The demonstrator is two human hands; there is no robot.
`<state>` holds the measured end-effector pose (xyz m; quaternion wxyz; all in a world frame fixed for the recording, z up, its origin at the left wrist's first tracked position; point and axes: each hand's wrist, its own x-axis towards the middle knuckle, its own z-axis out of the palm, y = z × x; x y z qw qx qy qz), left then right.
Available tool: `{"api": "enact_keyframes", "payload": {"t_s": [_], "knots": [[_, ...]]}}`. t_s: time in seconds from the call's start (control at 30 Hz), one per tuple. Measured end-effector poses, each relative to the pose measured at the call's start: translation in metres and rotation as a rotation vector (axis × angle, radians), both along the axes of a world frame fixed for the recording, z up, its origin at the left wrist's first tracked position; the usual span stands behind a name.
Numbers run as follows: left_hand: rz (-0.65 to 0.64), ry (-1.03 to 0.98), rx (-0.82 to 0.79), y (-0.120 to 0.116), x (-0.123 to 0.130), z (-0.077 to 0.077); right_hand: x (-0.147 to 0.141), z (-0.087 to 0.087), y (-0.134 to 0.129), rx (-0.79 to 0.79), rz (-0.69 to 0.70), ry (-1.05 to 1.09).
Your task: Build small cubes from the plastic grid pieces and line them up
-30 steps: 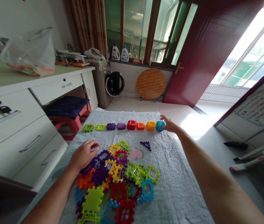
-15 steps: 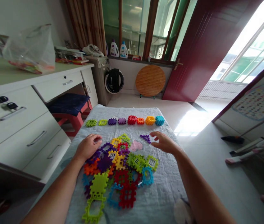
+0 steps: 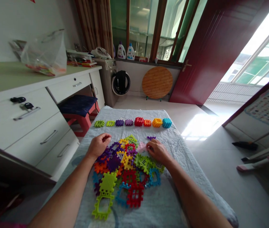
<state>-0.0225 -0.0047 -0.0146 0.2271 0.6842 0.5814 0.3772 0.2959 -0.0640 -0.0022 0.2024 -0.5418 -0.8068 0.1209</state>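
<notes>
My left hand (image 3: 99, 145) rests at the left edge of a loose pile of plastic interlocking building tiles, fingers curled in and nothing visible in them. Purple tiles (image 3: 114, 162) lie beside that wrist. At the pile's upper right, my right hand (image 3: 157, 149) is lowered with bent fingers close together; whatever they grip, if anything, is hidden. Just beyond its knuckles shows part of a purple triangular tile (image 3: 151, 137). Green window tiles (image 3: 144, 162) lie under and beside this hand. Red tiles (image 3: 135, 195) and a lime tile (image 3: 108, 182) are nearer me.
Along the far side of the cloth-covered table (image 3: 172, 186) stands a row of tile stacks sorted by colour, ending in a blue stack (image 3: 166, 123). White drawers (image 3: 34, 126) and a stool (image 3: 78, 106) are on the left; a red door (image 3: 203, 53) is beyond.
My right hand has moved left and down, its fingers closing and covering part of the purple triangle. My left hand's fingers have drawn together. The whole view has shifted slightly.
</notes>
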Motion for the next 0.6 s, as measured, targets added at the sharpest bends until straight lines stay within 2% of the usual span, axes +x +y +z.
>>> {"api": "enact_keyframes", "payload": {"t_s": [0.23, 0.4, 0.5, 0.6], "knots": [[-0.008, -0.351, -0.144, 0.000, -0.001, 0.002, 0.006, -0.006, 0.003, 0.004, -0.043, 0.023], [0.015, -0.318, -0.082, 0.005, -0.009, 0.000, 0.001, 0.001, 0.003, 0.033, 0.014, 0.018], [0.019, -0.257, -0.066, 0.007, -0.012, -0.002, -0.013, 0.007, 0.002, 0.060, 0.100, 0.007], [0.029, -0.182, -0.060, 0.007, -0.013, -0.002, -0.028, 0.008, 0.002, 0.019, 0.133, -0.035]]}}
